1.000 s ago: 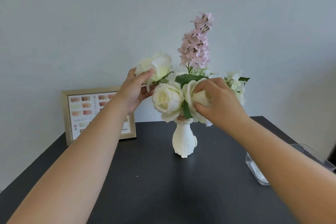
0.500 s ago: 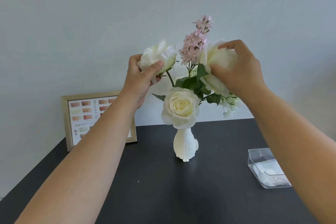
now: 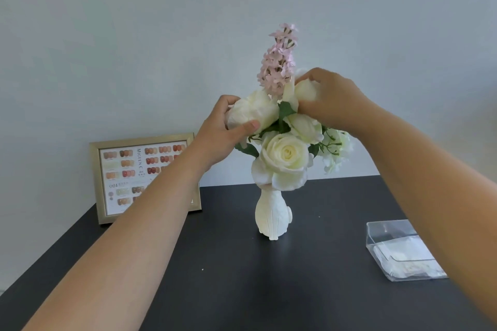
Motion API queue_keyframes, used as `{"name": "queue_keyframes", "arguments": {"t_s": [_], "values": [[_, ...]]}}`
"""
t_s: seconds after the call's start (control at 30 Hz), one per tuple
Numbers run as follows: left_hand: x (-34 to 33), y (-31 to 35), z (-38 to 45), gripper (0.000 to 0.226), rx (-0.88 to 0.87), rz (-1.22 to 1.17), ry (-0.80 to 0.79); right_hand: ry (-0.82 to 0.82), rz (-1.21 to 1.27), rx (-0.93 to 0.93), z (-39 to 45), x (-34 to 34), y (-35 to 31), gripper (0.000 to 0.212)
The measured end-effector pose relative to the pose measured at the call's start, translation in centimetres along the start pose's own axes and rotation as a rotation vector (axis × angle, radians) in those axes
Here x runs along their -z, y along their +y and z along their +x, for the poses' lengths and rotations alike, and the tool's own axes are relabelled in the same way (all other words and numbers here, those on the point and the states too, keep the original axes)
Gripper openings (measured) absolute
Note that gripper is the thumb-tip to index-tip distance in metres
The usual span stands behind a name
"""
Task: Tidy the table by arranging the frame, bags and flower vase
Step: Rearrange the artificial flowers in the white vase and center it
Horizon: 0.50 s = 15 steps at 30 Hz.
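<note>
Vase (image 3: pixel 272 216) white, upright, blooms seemingly artificial

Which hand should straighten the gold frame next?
Probably left. The left hand grips a white rose on the side where the gold frame leans against the wall; the right hand holds a bloom across the vase.

Both bare forearms reached forward and upward, converging toward the middle. The left hand (image 3: pixel 220 131) was cupped, its fingers curled over the top and its thumb pressed in front. The right hand (image 3: pixel 332 101) was raised higher, knuckles up, fingers curled and gripping.
</note>
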<state>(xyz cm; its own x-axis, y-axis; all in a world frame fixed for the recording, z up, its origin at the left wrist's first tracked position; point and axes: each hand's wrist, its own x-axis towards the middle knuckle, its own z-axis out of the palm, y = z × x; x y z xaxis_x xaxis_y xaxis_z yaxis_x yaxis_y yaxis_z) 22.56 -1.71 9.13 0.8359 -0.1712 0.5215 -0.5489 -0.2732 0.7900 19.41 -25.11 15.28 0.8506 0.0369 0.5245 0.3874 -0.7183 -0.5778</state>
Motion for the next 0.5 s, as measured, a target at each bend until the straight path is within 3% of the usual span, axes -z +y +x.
{"name": "queue_keyframes", "arguments": {"t_s": [0.23, 0.5], "values": [[0.1, -0.8, -0.6, 0.036, 0.018, 0.198, -0.002, -0.19, -0.037, -0.012, 0.5, 0.0, 0.4, 0.036], [0.8, -2.6, -0.9, 0.045, 0.118, 0.155, 0.168, -0.252, 0.046, -0.047, 0.9, 1.3, 2.6, 0.027]]}}
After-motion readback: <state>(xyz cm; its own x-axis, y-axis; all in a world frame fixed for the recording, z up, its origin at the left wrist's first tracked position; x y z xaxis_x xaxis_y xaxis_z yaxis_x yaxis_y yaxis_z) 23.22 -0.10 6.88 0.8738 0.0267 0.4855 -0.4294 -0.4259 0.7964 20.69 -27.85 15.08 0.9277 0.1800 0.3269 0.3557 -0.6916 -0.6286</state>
